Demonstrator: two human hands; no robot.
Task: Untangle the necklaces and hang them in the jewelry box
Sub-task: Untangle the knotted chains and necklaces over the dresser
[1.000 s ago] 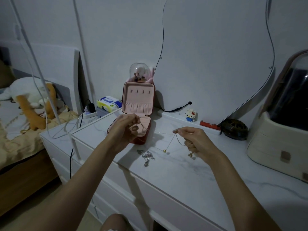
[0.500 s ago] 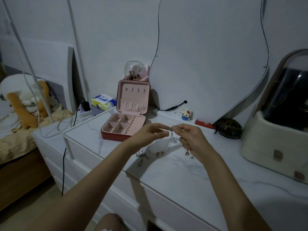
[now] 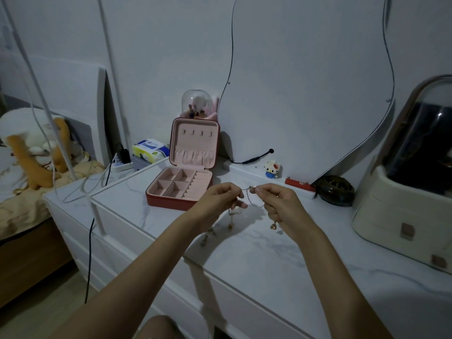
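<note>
A thin necklace chain (image 3: pixel 249 195) is held up above the white marble dresser top (image 3: pixel 281 260). My left hand (image 3: pixel 217 201) pinches one end and my right hand (image 3: pixel 278 204) pinches the other, fingertips a few centimetres apart. Small gold pendants dangle below my hands, one (image 3: pixel 273 226) under the right. More tangled jewelry (image 3: pixel 206 237) lies on the dresser under my left wrist. The pink jewelry box (image 3: pixel 181 184) stands open to the left, its lid (image 3: pixel 195 143) upright with several small hooks and nothing hanging from them.
A wavy-edged mirror (image 3: pixel 305 77) leans on the wall behind. A cream cosmetic case (image 3: pixel 401 206) stands at the right, a dark round hair clip (image 3: pixel 335 190) and a small cat figurine (image 3: pixel 272 168) near the wall. A tissue pack (image 3: pixel 150 150) and cables lie at the left.
My left hand moved from in front of the jewelry box rightward to meet my right hand. The stretched chain now hangs slack in a loop between the fingertips. The camera tilted slightly.
</note>
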